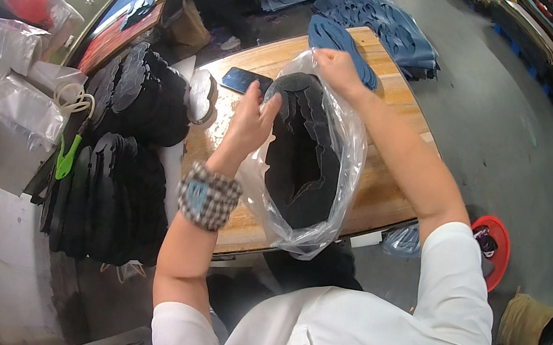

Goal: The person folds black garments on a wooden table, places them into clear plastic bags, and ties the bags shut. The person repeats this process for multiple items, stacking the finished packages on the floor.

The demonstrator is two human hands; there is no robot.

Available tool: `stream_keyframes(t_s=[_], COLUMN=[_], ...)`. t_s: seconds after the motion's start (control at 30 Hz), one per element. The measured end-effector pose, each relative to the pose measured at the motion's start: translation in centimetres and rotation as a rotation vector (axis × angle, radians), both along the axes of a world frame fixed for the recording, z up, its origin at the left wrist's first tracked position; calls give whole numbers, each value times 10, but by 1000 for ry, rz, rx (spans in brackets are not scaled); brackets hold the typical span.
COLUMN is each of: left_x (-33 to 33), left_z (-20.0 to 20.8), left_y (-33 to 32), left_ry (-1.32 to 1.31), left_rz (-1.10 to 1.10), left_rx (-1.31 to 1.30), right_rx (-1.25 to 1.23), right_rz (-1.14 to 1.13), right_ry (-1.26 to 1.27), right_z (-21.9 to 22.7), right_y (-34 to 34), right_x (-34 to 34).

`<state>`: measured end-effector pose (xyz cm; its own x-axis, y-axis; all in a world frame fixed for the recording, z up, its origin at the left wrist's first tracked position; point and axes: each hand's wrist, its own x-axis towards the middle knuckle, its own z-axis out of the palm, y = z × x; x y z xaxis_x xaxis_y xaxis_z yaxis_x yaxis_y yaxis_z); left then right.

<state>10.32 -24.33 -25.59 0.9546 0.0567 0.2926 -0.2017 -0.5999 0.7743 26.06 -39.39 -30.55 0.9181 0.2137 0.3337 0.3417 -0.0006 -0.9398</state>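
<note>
A clear plastic bag point(345, 155) of black cut pieces point(301, 155) is gripped at its mouth by the left hand point(249, 124) and right hand point(337, 71); its long axis runs away across the worktop point(376, 189).

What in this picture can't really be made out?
Head view only:
- How many black pieces sit in the clear bag: they overlap, and the plastic glares.
- Left hand fingertips: hidden behind the bag's rim and the pieces.
- Right hand palm: turned away, bunched on the bag's edge.
- Phone screen: dark, too small.
- Red tray contents: partly behind the right elbow.
- Person at the top: cut off by the edge.
</note>
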Motion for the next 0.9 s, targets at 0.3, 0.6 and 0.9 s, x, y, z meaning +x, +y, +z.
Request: stream_keyframes(t_s=[0.3,0.6,0.9], left_x=[34,-54,-174], left_z=[-63,14,61], left_y=[-5,-4,-15], left_ry=[-4,-359,-81], left_rz=[16,-72,-541], left_rx=[47,436,891], right_rx=[19,-199,-451], right_rz=[49,-212,52], right_ry=[-32,-578,-1008], right_z=[4,132,176], right_y=[8,-17,-40], right_x=[3,-14,-59])
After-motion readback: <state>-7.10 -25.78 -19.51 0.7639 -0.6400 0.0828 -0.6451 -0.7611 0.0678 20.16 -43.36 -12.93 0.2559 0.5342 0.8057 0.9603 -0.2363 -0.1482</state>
